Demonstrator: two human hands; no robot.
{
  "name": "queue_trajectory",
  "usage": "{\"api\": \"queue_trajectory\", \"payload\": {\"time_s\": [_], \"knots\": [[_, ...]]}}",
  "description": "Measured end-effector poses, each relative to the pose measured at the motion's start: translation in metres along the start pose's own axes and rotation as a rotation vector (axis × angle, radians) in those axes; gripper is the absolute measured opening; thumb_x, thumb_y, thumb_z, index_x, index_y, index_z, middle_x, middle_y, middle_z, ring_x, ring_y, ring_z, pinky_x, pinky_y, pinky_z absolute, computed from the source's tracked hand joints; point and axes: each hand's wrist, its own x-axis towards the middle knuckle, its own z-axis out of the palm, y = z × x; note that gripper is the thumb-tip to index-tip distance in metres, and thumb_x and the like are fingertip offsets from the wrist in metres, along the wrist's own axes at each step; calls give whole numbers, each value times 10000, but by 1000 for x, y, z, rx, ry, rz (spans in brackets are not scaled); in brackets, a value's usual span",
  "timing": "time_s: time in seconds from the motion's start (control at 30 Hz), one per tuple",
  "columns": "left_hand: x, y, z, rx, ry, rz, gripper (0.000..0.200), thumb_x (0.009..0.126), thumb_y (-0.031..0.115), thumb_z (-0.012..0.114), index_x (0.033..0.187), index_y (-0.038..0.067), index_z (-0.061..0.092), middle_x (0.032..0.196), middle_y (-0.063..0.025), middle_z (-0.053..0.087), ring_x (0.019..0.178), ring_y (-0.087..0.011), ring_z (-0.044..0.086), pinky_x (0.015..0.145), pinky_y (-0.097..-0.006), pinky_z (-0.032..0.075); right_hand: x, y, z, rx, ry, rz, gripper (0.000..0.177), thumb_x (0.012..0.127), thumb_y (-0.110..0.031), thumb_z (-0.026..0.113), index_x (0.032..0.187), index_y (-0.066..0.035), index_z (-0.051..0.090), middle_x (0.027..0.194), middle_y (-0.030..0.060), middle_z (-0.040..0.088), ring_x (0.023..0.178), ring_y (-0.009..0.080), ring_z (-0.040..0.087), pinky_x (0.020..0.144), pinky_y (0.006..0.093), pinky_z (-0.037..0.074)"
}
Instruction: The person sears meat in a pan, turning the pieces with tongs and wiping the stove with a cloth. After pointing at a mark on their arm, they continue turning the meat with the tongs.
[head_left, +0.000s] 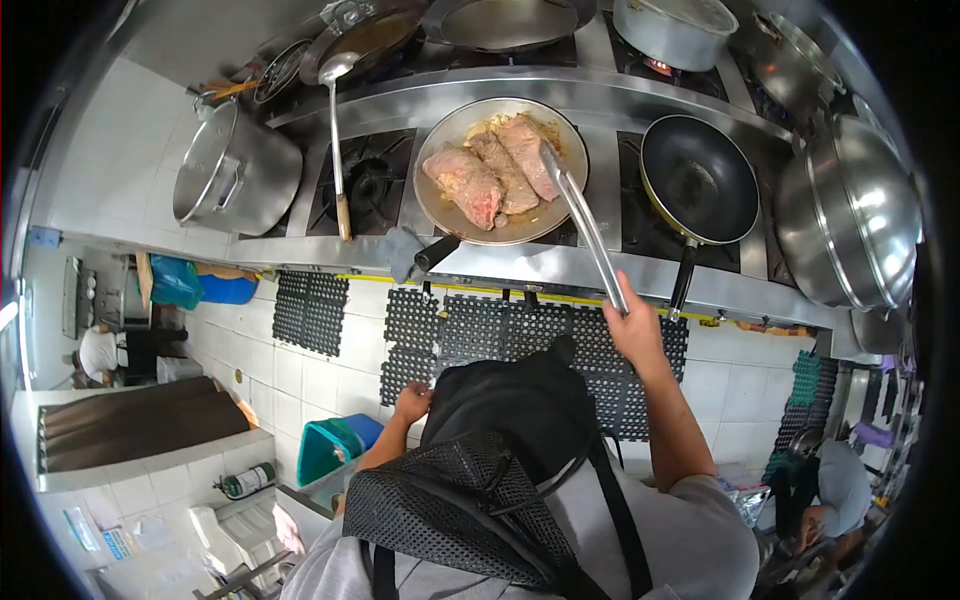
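Observation:
In my right hand [635,322] is a pair of metal tongs [588,228], gripped at the handle end. Their tips rest against the right-hand piece of meat [525,155] in a frying pan [440,218]. Two more pieces of meat [465,185] lie beside it, browned outside with a pink patch on the left one, over chopped bits. The pan's black handle [437,254] points toward me. Low at my left side, my left hand [412,402] is away from the stove with its fingers curled; whether it holds anything is hidden.
A ladle [338,150] lies across the left burner near a large steel pot [238,170]. To the right sit a black frying pan [700,180] and big steel bowls [850,210]. A grey cloth [402,252] hangs at the stove edge. Other people work at far left and lower right.

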Motion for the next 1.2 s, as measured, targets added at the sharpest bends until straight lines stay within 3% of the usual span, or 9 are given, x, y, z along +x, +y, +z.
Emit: {"api": "queue_trajectory", "payload": {"time_s": [0.03,0.17,0.47,0.57,0.73,0.8,0.87,1.0,1.2], "knots": [[22,-44,8,-51,-53,1,357,858,302,695,991,-28,661,734,-156,699,599,-231,690,594,-366,553,3,-9,-9,-81,17,-40,583,884,-190,664,1440,-114,504,761,244,665,697,390,686,680,444,534],[17,-79,9,-177,-47,-92,339,867,263,673,968,-58,638,698,-141,691,575,-220,680,553,-357,543,12,-26,-24,-314,-69,-29,590,876,-199,635,1444,-126,489,854,275,683,815,483,657,770,556,526],[16,-142,16,-78,-44,43,305,869,280,695,910,-21,676,686,-118,692,575,-208,689,533,-348,545,10,-72,-12,-550,-65,-48,608,870,-185,621,1440,-41,466,1008,306,671,956,482,643,870,539,503],[37,-183,27,-202,-199,-99,377,880,331,680,966,-35,665,723,-125,697,573,-225,694,477,-351,540,1,-82,-8,-566,-42,-67,609,866,-188,619,1437,-36,468,1043,308,668,984,475,643,899,529,504],[46,-203,18,-231,-208,-67,326,900,302,646,964,-17,668,707,-121,690,570,-231,688,473,-361,532,-27,-114,12,-670,-18,96,626,853,-227,668,1416,-15,495,1098,303,661,1061,467,623,947,480,502],[64,-213,22,-261,-177,-53,280,898,263,640,963,-8,667,663,-114,672,562,-228,678,470,-353,525,-35,-87,34,-579,96,13,664,852,-251,693,1432,-12,475,1042,253,704,969,378,699,861,448,542],[75,-219,31,-292,-169,-20,228,903,229,627,927,4,661,616,-102,641,513,-216,643,440,-349,497,-52,-83,56,-269,43,181,658,842,-223,706,1426,-15,487,998,208,725,884,304,715,817,401,548],[53,-205,24,-690,-127,-103,230,891,230,643,848,4,635,577,-95,605,430,-196,570,387,-352,447,-115,-77,109,145,72,38,599,882,-168,689,1437,-39,503,875,45,676,762,87,580,710,261,505],[18,-223,45,-287,-228,-28,325,898,288,609,765,-1,675,590,-119,645,492,-222,642,460,-366,517,-196,-101,139,0,164,-209,619,877,-158,720,1448,-75,496,860,97,691,674,171,645,666,298,527]]}}
